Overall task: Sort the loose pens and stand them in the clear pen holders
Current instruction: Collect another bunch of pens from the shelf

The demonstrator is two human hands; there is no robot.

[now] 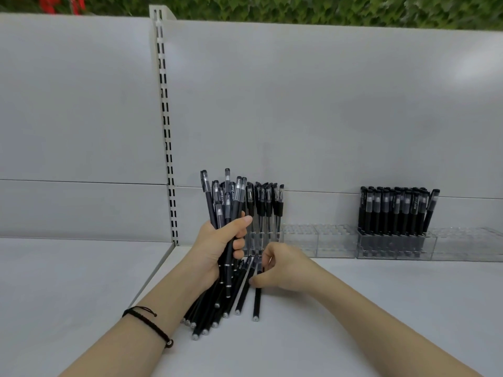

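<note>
Left hand grips pens — upright, caps up

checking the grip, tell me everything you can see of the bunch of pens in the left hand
The bunch of pens is about ten black plastic-looking pens with clear clipped caps, some printed in white. They stand nearly upright, caps up, fanned, ends uneven. The left hand grips them mid-barrel; their lower ends reach the loose pens lying on the white shelf.

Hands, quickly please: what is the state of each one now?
Left hand: closed, gripping a bundle of pens.
Right hand: fingers pinching one loose pen on the shelf.
</note>
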